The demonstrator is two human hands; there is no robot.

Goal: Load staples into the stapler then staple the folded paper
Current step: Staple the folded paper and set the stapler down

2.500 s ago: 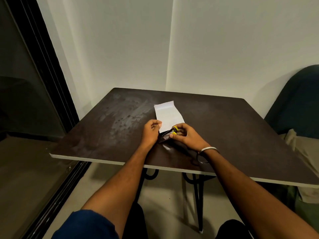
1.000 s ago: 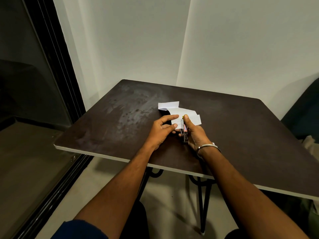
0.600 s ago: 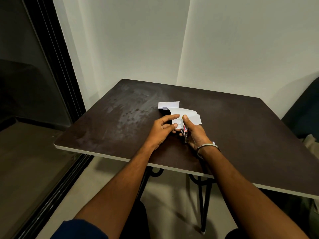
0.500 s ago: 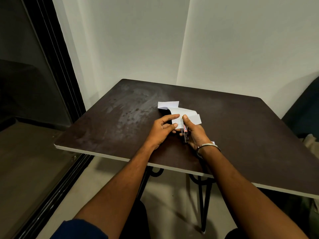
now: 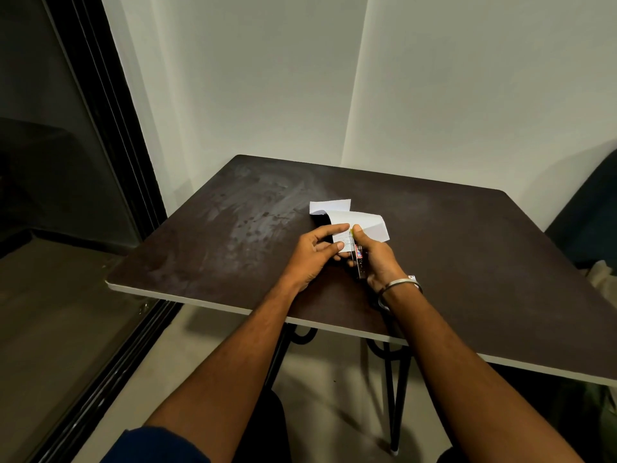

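The folded white paper is lifted off the dark table near its middle, one flap curling back to the left. My left hand pinches the paper's near edge between thumb and fingers. My right hand grips a small stapler with a red-and-white label and a yellow tip, thumb on top. The stapler's front end sits at the paper's near edge, right beside my left fingertips. Most of the stapler is hidden inside my right hand.
The table stands in a room corner, with white walls behind it and a dark glass door frame on the left. A dark chair stands at the right. A metal bangle circles my right wrist.
2.5 s ago the paper lay flat while both hands worked the stapler. Since then my left hand has picked up the paper and the stapler has come to its edge. The last second shows almost no motion.
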